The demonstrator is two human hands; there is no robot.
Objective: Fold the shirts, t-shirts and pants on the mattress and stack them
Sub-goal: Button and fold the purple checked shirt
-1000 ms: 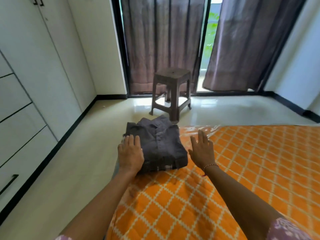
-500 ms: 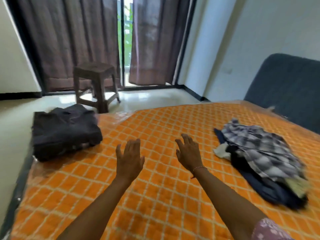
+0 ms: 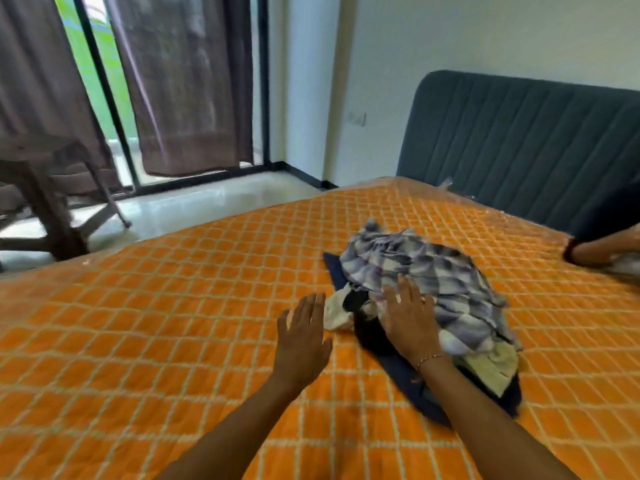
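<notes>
Clothes (image 3: 433, 299), unfolded and heaped, lie right of centre on the orange quilted mattress (image 3: 173, 323). At far left a brown stool (image 3: 45, 188) stands on the floor. The left hand (image 3: 303, 337) hovers just beside the heap, fingers spread, holding nothing. The right hand (image 3: 408, 320) reaches over the heap's near edge, grip spread flat, pinching nothing. A checked shirt (image 3: 443, 271) lies on top; lifting it alone by collar or shoulders would probably stop the darker pieces underneath from dragging along.
</notes>
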